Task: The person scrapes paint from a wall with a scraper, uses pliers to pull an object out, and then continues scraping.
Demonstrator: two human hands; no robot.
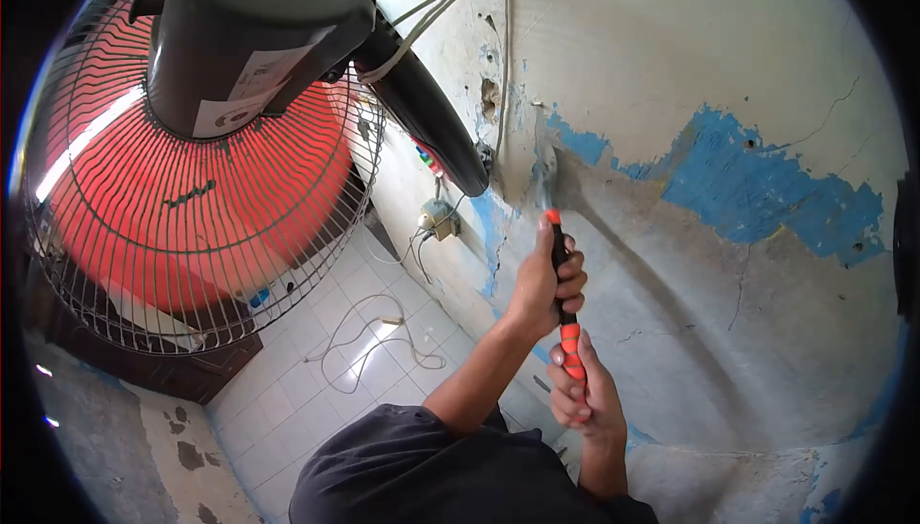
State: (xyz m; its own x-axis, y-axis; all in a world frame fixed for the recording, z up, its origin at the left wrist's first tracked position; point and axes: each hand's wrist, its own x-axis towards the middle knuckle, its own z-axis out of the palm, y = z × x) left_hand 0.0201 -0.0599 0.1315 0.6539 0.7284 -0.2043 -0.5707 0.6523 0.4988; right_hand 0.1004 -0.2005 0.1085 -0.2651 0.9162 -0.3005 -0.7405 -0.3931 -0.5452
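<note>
A scraper (570, 332) with a black-and-orange handle is held in both my hands, its metal blade pointing up. My left hand (546, 284) wraps the upper handle, thumb lying along it just below the orange collar. Lower down, my right hand (592, 392) is closed round the striped orange end. The blade tip appears to meet the wall (632, 246), close to where cream paint borders bare grey plaster. Patches of blue paint (757, 184) show to the right of the blade.
A standing fan (268, 40) with a wire cage fills the upper left; its black pole (422, 112) ends near the wall. A cable (505, 45) hangs from a nail. Below are a wall socket (439, 220), a cord (331, 342) on white floor tiles (278, 419), and dark wooden furniture (206, 371).
</note>
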